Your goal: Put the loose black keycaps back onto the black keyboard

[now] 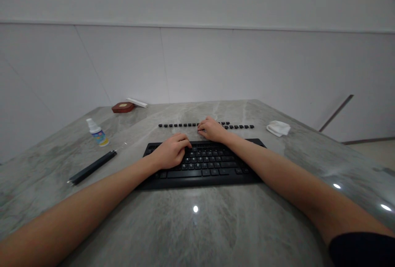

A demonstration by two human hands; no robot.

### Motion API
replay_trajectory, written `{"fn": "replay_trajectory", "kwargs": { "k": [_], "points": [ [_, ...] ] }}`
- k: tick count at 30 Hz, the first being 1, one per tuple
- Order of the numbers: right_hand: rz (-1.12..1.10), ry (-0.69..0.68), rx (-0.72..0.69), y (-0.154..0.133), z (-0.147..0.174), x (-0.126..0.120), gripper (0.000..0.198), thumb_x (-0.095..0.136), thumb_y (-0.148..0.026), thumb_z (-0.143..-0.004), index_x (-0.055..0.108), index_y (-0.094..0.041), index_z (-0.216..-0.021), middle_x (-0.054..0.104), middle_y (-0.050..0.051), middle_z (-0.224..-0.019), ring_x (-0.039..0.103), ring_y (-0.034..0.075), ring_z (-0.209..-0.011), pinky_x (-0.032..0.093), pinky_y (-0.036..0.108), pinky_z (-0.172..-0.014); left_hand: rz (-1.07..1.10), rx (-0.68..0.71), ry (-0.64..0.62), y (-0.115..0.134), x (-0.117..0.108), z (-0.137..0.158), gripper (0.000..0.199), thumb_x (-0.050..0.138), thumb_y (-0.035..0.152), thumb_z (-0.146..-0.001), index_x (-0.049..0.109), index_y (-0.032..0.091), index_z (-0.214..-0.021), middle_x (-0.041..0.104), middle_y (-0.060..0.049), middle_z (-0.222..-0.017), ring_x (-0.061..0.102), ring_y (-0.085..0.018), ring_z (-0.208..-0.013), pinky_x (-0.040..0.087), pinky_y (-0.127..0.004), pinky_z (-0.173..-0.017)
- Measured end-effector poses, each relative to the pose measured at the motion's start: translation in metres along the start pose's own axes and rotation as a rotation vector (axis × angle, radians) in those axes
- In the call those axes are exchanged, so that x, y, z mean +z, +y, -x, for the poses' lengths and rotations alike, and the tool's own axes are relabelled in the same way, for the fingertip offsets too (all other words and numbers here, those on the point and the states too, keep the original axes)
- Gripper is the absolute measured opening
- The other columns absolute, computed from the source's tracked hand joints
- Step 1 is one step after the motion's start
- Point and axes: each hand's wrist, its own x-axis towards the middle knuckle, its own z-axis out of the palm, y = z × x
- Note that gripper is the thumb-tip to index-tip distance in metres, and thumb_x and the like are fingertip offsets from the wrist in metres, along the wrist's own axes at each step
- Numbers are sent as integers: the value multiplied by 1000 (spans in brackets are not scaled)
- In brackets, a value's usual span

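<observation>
Left hand (pixel 173 150) curled; right hand (pixel 211 128) farther forward

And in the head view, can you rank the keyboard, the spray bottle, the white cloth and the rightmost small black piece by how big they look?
1. Keyboard, largest though partly covered
2. Spray bottle and white cloth, too alike to rank
3. Rightmost small black piece, smallest

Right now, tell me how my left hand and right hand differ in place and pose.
The left hand is over the left part of the keyboard, while the right hand is beyond its far edge, by the loose keycaps. The left hand points rightward; the right hand points leftward. Both are bare.
</observation>
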Motion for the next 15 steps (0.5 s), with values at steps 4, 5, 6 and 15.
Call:
{"fn": "replay_trajectory", "kwargs": {
  "k": [4,5,6,15],
  "points": [
    [-6,4,28,-1,2,-2,11,63,-15,-80,74,-14,-80,72,7,-87,59,19,-85,39,32,-85,0,-8,-4,0,0,0,27,41,2,-80,60,14,-94,57,-8,-96,54,-19,-92,48,-37,-86],
    [-19,1,42,0,3,-2,10,64,-14,-80,73,-14,-79,72,7,-86,59,19,-85,39,31,-85,1,-10,-4,0,0,0,27,40,2,-81,61,14,-94,57,-8,-96,54,-19,-91,48,-37,-86],
    [-35,-4,58,0,3,-1,9,64,-15,-79,73,-14,-79,72,7,-86,59,19,-85,40,31,-85,2,-11,-5,0,0,0,27,40,2,-81,61,14,-94,57,-8,-95,54,-19,-91,48,-37,-86],
    [-75,35,188,-7,7,-8,12,63,-14,-79,74,-15,-82,73,6,-83,60,21,-85,44,31,-81,9,-12,1,2,-1,-1,27,40,4,-82,62,14,-93,58,-8,-95,55,-19,-90,49,-37,-85]
  ]
}}
